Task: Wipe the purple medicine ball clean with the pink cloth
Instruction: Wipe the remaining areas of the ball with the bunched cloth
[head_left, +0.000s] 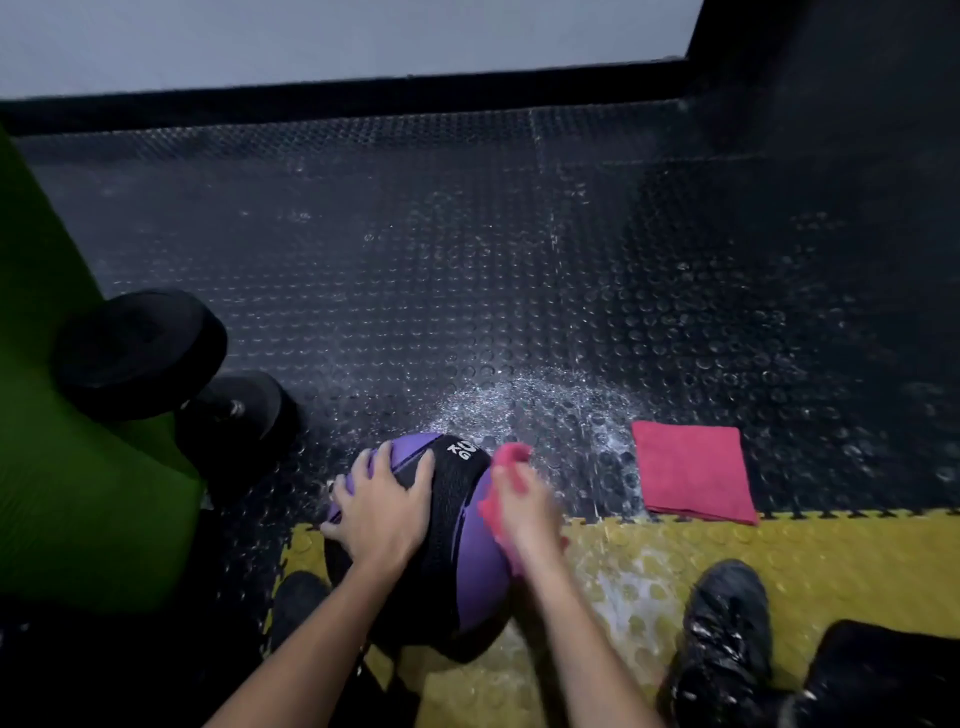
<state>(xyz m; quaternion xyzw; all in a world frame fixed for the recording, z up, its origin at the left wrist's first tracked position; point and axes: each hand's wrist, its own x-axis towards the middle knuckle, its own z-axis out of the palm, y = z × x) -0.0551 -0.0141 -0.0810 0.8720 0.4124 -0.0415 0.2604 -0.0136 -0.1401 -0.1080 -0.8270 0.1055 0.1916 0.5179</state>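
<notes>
Purple medicine ball (483, 571) down close, sitting right where the yellow tile (831, 561) meets the black studded floor (467, 234), black shoe (727, 623) off to its right. Left hand (387, 512) spread wide over the upper left of it, fingers splayed across purple panel and black band. Right hand (524, 512) kinda motion-blurred, clutching a bunched pink cloth (511, 457) and pressing it to the ball's right side. Wet shine on the yellow tile near the shoe. Just past that, a folded cloth (693, 470), also pink, lying flat on the floor at the tile edge, apart from the ball. Water splash (535, 400) on the studs behind the ball. Off left, black dumbbell (140, 353) against a green mat (47, 467). Farthest back, pale wall (311, 36).
</notes>
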